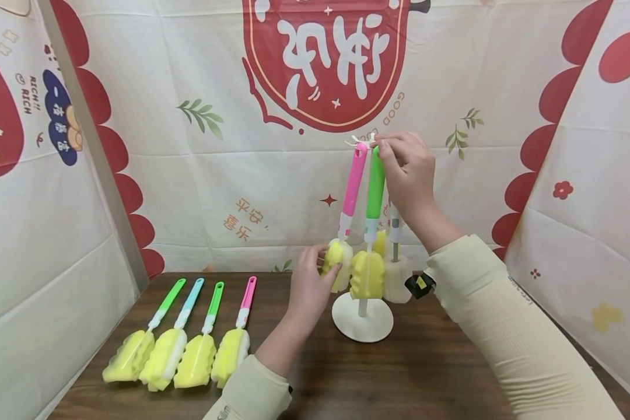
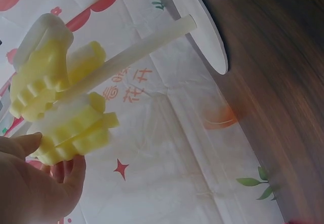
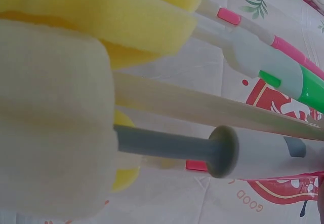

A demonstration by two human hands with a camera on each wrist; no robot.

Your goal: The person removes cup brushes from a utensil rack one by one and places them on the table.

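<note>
1. The pink-handled sponge brush (image 1: 353, 192) is hanging off the top of the white stand (image 1: 362, 318), sponge end down, right next to a green-handled brush (image 1: 374, 198) that hangs there too.
2. My left hand (image 1: 308, 286) has its grip clamped on the pink brush's yellow sponge head (image 1: 338, 262), thumb on the front and fingers curled behind, low on the stand just above its round base. The left wrist view shows the same thing: fingertips wrapped round the sponge (image 2: 76, 133), with the stand's pole running past it.
3. My right hand (image 1: 406, 169) is up at the stand's top, fingertips pinched together at the top of the green handle, where the little white hooks are. Can't tell for sure whether it's pinching the handle or a hook.
4. A grey-handled brush (image 1: 395, 233) with a pale sponge hangs on the stand's far side, behind the green one.
5. Left of the stand, four more sponge brushes (image 1: 178, 344) lie in a row on the brown tabletop (image 1: 425, 373), handles pointing away from me: green, light blue, green, pink.
</note>
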